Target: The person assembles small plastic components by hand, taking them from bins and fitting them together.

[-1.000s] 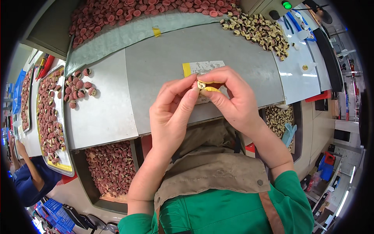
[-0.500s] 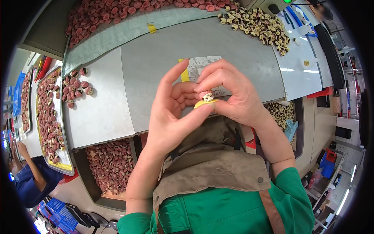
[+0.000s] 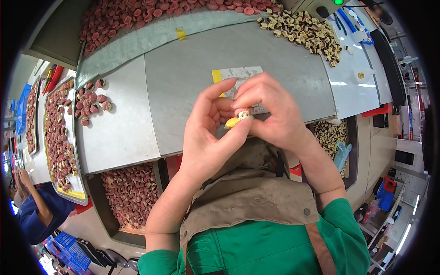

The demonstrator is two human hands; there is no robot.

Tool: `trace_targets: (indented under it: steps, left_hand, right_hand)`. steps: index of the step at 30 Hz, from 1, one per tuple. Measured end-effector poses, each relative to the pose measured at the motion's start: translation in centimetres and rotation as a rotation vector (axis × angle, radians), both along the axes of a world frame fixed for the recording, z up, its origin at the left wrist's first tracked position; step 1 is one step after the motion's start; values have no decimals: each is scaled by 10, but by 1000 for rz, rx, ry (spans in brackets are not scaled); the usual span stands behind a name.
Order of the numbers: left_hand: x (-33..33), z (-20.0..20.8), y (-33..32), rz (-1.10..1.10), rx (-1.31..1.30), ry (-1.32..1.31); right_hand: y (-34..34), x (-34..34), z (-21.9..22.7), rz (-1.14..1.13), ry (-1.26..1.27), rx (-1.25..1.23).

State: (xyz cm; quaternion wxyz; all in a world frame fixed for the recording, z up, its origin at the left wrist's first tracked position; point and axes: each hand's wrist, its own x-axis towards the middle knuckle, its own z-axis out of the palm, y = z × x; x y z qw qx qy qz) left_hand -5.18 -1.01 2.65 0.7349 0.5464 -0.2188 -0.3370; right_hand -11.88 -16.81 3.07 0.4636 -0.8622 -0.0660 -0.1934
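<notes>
Between the fingertips of both hands, over the table's front edge, is a small piece with a pink bumpy shell and a cream, dark-flecked face. My left hand pinches it from the left, its thumb beneath. From the right, my right hand closes on it with thumb and curled fingers. A bright yellow bit shows by the left thumb; whether it is a finger cover or a separate scrap I cannot tell. Behind the hands lies a worn white card with a yellow edge.
Pink shells heap along the back; cream-and-dark pieces lie back right. Joined pink pieces sit left, beside a filled tray. Below are a drawer of pink pieces and a bin with a blue scoop. Another person works far left.
My hands have shifted slightly, and the left thumb has moved up over the piece's face. The yellow bit now shows farther left and looks smaller.
</notes>
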Motion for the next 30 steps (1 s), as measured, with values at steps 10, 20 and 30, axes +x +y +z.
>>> trace_targets:
  steps: [10, 20, 30]
  left_hand:
    - [81, 1, 45, 185, 661, -1377]
    - [167, 15, -19, 227, 644, -1542]
    - [192, -24, -128, 331, 567, -1428]
  right_hand:
    - [-102, 19, 18, -201, 100, -296]
    - [-153, 72, -1, -237, -9, -690]
    - [-110, 9, 22, -406, 469, -174]
